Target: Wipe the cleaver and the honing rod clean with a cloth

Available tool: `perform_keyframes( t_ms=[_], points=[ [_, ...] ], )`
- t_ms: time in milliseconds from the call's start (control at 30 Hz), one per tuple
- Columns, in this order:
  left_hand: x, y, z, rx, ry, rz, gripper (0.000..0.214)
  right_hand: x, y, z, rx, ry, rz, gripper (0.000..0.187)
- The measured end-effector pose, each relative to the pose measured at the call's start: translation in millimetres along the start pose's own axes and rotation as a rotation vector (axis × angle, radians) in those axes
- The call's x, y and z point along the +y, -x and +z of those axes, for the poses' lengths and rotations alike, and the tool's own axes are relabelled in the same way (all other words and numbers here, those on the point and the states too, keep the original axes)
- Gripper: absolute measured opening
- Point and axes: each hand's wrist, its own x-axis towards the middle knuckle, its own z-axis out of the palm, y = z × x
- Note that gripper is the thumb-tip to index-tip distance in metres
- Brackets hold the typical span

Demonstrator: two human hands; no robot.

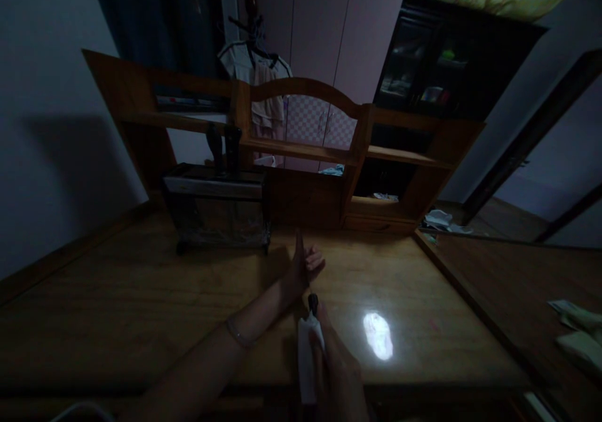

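Observation:
My left hand (303, 268) is raised above the wooden desk (221, 309), thumb pointing up and away from the half-curled fingers. Nothing shows in its grasp. Close below it, my right hand (336, 362) grips a long, flat white object (306, 359) with a black piece (313, 304) at its far end. A thin line runs from that black piece towards the left palm. In the dim light I cannot make out its kind, nor whether it touches the palm. A knife block (214, 187) with two black-handled knives (224, 149) stands beyond, to the left.
A wooden shelf unit (305, 152) rises along the desk's far edge. Light glares on the desktop to the right of my right hand. Pale cloth (583, 340) lies on a brown surface at far right. Clothes (268, 96) hang behind the shelf.

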Motion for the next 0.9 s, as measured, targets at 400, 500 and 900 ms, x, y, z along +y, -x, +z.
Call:
perform_keyframes(
  t_ms=[400,500,900],
  points=[
    [4.7,14.3,1.8,-0.071,0.241,-0.049,0.031,3.8,-49.4,-9.3,0.059,-0.040,0.142,0.054],
    [7.6,22.1,1.1,-0.102,0.253,-0.055,0.029,-3.6,-45.0,-5.1,0.106,-0.064,0.165,0.067],
    [11.4,36.4,6.6,-0.168,0.297,-0.034,0.028,-4.9,-27.5,-8.1,-0.083,-0.559,0.447,0.053]
  ],
)
